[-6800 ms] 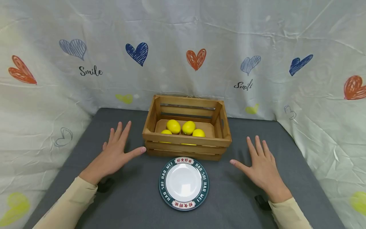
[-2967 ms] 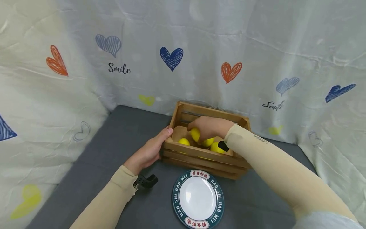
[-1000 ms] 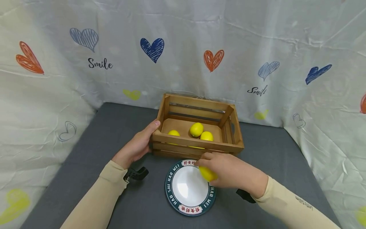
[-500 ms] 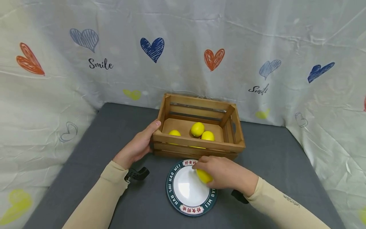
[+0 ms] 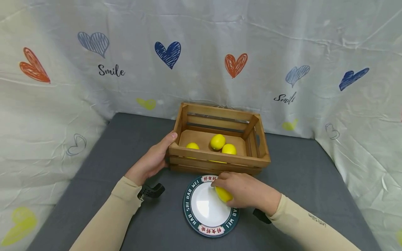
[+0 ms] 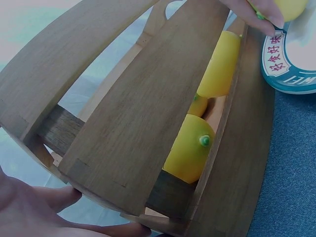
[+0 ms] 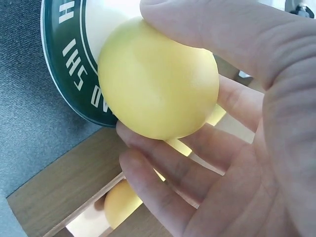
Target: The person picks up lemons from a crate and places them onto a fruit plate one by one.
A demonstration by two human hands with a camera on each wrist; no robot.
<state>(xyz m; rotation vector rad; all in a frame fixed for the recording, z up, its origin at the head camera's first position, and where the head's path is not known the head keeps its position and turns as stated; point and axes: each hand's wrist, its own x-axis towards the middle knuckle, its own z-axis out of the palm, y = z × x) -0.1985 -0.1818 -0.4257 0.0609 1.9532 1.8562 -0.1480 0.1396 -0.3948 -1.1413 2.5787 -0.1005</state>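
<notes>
My right hand grips a yellow lemon over the right side of a round plate with a dark green lettered rim. The lemon sits low, at or just above the white centre. Behind the plate stands a slatted wooden crate with three lemons inside. My left hand holds the crate's near-left corner, thumb on the top edge and fingers curled against its left end.
A grey mat covers the table. White cloth printed with hearts hangs behind and on both sides. Black wrist mounts sit by each sleeve.
My right hand took one lemon out of the crate and brought it down over the plate; in the last second it has settled slightly lower and leftward. The left hand stays on the crate.
</notes>
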